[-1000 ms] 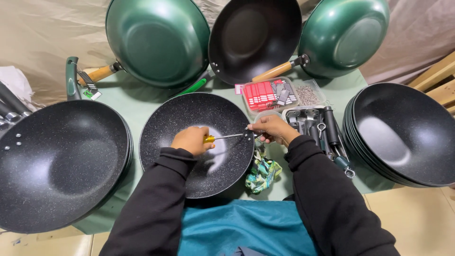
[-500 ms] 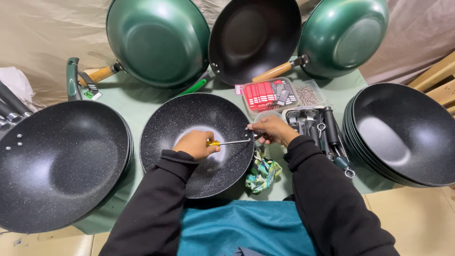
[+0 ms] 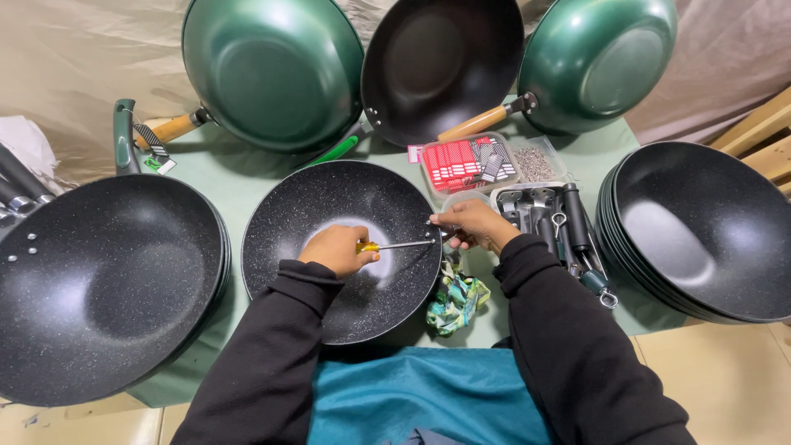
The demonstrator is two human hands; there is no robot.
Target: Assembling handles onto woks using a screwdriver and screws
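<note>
A black speckled wok pan (image 3: 329,206) lies on the green table in front of me. My left hand (image 3: 336,250) is inside the pan, closed around the yellow handle of a screwdriver (image 3: 395,245) whose shaft points right toward the pan's rim. At that rim my right hand (image 3: 474,225) pinches something small against the pan's edge, where the screwdriver tip meets it. What the fingers hold is too small to tell.
A stack of black pans (image 3: 99,280) sits left, another stack (image 3: 700,231) right. Two green woks (image 3: 272,70) (image 3: 597,62) and a black one (image 3: 445,66) lean at the back. A tray of handles (image 3: 552,218), boxes of small parts (image 3: 470,161) and a patterned cloth (image 3: 453,301) lie nearby.
Both hands stay at the pan's right rim; the left hand and the screwdriver have shifted only slightly.
</note>
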